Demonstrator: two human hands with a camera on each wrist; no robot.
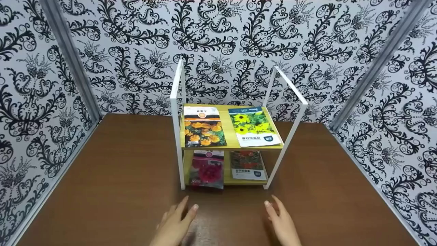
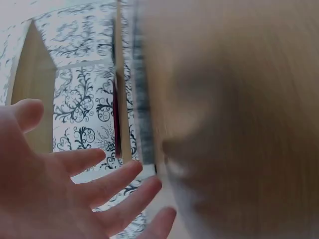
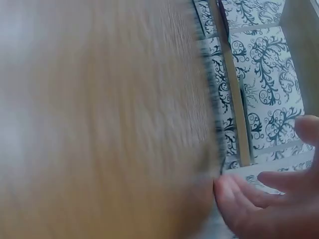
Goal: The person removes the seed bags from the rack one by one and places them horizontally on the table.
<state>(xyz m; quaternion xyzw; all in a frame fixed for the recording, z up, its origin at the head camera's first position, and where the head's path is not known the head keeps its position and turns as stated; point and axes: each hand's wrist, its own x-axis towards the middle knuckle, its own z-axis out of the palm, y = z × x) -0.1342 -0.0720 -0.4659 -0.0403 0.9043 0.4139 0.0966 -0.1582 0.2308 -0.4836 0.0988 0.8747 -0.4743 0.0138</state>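
A small two-tier shelf with a white frame (image 1: pixel 177 136) and yellowish boards stands on the brown table. On its upper board lie an orange-flower seed packet (image 1: pixel 205 128) at left and a yellow-flower seed packet (image 1: pixel 255 126) at right. The lower board bears a magenta-flower seed packet (image 1: pixel 207 169), jutting over the front edge, and a red-flower seed packet (image 1: pixel 248 165). In front of the shelf's left leg is my left hand (image 1: pixel 175 222), fingers spread and holding nothing. My right hand (image 1: pixel 281 222), near the right leg, is likewise bare, its fingers loosely extended.
Black-and-white patterned panels (image 1: pixel 218 44) enclose the table (image 1: pixel 136 153) at the back and both sides. Grey metal posts (image 1: pixel 73 58) join the panels at the corners. The shelf's upright side frames rise above its upper board.
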